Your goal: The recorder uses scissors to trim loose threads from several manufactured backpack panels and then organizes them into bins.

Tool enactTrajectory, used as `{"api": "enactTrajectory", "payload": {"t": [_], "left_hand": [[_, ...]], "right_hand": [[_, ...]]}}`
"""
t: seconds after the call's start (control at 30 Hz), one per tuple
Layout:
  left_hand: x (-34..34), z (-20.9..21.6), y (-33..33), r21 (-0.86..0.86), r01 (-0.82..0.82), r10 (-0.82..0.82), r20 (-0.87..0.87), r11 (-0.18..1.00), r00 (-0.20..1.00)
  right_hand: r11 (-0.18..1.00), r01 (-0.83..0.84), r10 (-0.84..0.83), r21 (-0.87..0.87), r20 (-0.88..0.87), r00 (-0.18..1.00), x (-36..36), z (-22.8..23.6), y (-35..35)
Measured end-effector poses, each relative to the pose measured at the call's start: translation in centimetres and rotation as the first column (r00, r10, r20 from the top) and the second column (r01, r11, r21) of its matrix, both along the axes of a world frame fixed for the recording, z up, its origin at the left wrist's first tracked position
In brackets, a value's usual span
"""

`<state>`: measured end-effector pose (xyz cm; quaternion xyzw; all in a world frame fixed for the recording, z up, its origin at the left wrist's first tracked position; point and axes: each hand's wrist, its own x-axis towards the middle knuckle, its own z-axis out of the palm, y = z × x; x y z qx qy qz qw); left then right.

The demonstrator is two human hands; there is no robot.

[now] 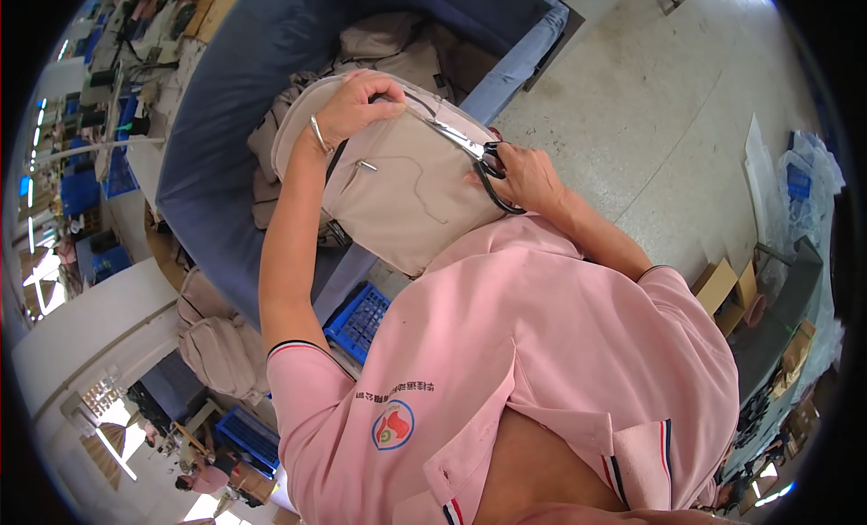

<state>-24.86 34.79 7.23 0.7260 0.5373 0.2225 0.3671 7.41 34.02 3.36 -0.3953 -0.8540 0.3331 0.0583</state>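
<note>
A beige backpack (388, 186) lies over the edge of a blue padded bin, close against my body. My left hand (357, 109) is closed in a pinch at its upper part, beside a black strap (421, 104). Between those fingertips, any thread is too small to make out. My right hand (528, 177) grips scissors (461, 140) with black handles, their blades pointing up and left toward my left fingertips. A loose thread (421, 191) trails down the backpack's front panel. Near my left forearm, a small metal zipper pull (366, 165) sits on the same panel.
More beige bags (379, 35) are heaped inside the blue bin (221, 100). A blue crate (359, 319) stands below it, and another beige backpack (221, 335) lies to the left. Cardboard (716, 285) and clear plastic bags (808, 177) are at the right.
</note>
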Motion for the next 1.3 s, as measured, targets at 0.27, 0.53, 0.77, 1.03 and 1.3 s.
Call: {"api": "enactTrajectory", "payload": {"t": [0.27, 0.53, 0.77, 1.03, 1.3], "left_hand": [[0.4, -0.2, 0.0, -0.005, 0.014, -0.014, 0.01, 1.0, 1.0], [-0.4, -1.5, 0.5, -0.048, 0.033, -0.03, 0.05, 0.998, 0.998], [1.5, -1.4, -1.7, 0.276, -0.382, 0.356, 0.142, 0.882, 0.924], [5.4, -11.0, -22.6, -0.03, -0.974, 0.923, 0.313, -0.226, -0.224], [14.2, -13.5, -25.9, -0.54, -0.831, 0.695, 0.548, -0.132, -0.466]], "right_hand": [[0.994, 0.046, -0.039, 0.101, -0.077, 0.996, -1.0, -0.3, 0.2], [0.998, 0.05, -0.051, -0.022, -0.007, 0.999, -1.0, -0.6, -0.1], [0.978, 0.171, -0.182, -0.118, -0.092, 0.979, -0.6, -3.7, -0.2], [0.947, 0.296, -0.315, -0.124, -0.192, 0.929, 0.0, -5.6, 0.3], [0.918, 0.353, -0.39, -0.182, -0.247, 0.887, 0.6, -8.4, 0.0]]}}
